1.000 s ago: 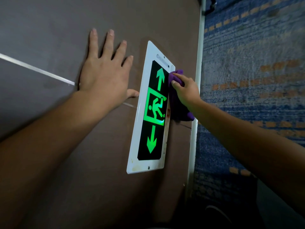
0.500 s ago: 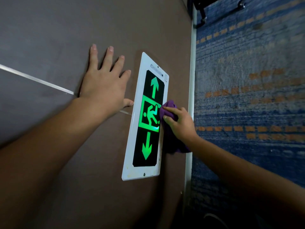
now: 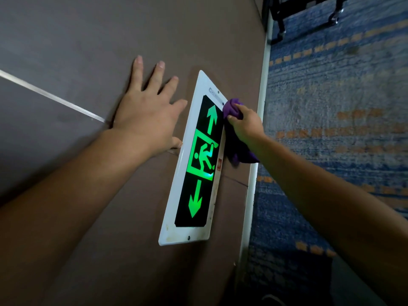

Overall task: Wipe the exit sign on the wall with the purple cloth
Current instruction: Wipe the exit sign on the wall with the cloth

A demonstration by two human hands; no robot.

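The exit sign (image 3: 198,164) is a white-framed panel on the brown wall, with a black face, green arrows and a lit running figure. My right hand (image 3: 246,124) is shut on the purple cloth (image 3: 234,111) and presses it against the sign's upper right edge; the rest of the cloth hangs below the hand. My left hand (image 3: 148,115) lies flat on the wall just left of the sign, fingers spread, holding nothing.
The brown wall (image 3: 110,40) has a thin metal strip running diagonally. A white skirting strip (image 3: 254,184) borders the wall at the right. Blue carpet with orange dashes (image 3: 342,129) covers the floor. A black wheeled frame (image 3: 309,9) stands at the top right.
My right hand slid the cloth down the sign's right edge to the middle, then back up to the upper part. My left hand stayed flat on the wall.
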